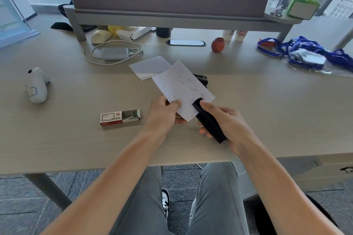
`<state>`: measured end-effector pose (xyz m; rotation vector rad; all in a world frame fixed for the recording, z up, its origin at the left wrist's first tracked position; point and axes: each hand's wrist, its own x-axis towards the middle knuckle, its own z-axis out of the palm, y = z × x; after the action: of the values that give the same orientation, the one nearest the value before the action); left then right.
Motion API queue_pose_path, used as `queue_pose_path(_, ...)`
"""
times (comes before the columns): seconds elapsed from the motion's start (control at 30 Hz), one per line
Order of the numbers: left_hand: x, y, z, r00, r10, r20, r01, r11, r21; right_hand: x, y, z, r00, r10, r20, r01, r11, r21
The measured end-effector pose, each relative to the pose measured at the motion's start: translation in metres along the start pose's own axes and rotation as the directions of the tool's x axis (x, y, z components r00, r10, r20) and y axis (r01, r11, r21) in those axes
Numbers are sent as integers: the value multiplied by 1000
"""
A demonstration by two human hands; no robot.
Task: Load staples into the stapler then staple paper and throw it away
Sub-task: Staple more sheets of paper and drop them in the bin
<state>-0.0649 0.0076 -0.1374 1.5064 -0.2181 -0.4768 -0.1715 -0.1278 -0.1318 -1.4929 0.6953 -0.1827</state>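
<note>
Loading appears finished and stapling well advanced: the much-stapled paper [183, 86] is pinched by the left hand [164, 112] above the near surface [76, 145], the black stapler [208, 120] gripped by the right hand [227, 122] clamps its edge, and disposal remains.

A person sits at a desk [267, 112], both hands raised over its near middle. The left hand [164, 112] pinches a sheet of paper [183, 86] by its near edge; the right hand [227, 120], just beside it, grips a stapler [209, 122] whose front end closes over the paper's near right part. A staple box [120, 117] lies on the desk left of the left hand. Behind the held sheet lie more paper [149, 67] and a dark object [201, 79]. Farther back right sits an apple [217, 44].
</note>
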Motion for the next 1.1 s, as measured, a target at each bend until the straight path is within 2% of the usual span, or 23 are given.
queue_pose_path(0.17,1,4,-10,999,-1,-40,-1,999,-32,0,-3,2,999,39,28,-34,985,-171)
queue_pose_path(0.27,5,7,-19,995,-6,-102,-1,998,-68,4,-3,-1,997,15,73,9,949,-314)
queue_pose_path(0.33,9,9,-27,988,13,-152,-25,996,-80,9,0,-2,999,-22,45,39,911,-410)
queue_pose_path(0.47,15,16,-39,981,16,-195,-35,995,-95,21,-2,-1,967,-252,27,210,737,-642)
queue_pose_path(0.57,19,19,-46,979,34,-202,-49,996,-68,36,-4,6,940,-330,84,274,587,-762)
queue_pose_path(0.73,20,23,-52,981,50,-186,-60,997,-49,53,-7,16,912,-382,149,362,580,-730)
queue_pose_path(0.83,17,26,-53,987,64,-147,-73,996,-57,57,-4,17,875,-476,91,407,618,-673)
queue_pose_path(0.9,15,29,-52,989,79,-126,-88,994,-67,49,-2,14,792,-608,47,520,633,-574)
queue_pose_path(1.0,12,31,-47,990,105,-90,-111,992,-62,29,-6,8,666,-744,49,688,587,-428)
queue_pose_path(1.1,6,34,-36,992,122,-21,-123,992,-34,11,-14,0,616,-785,60,752,565,-340)
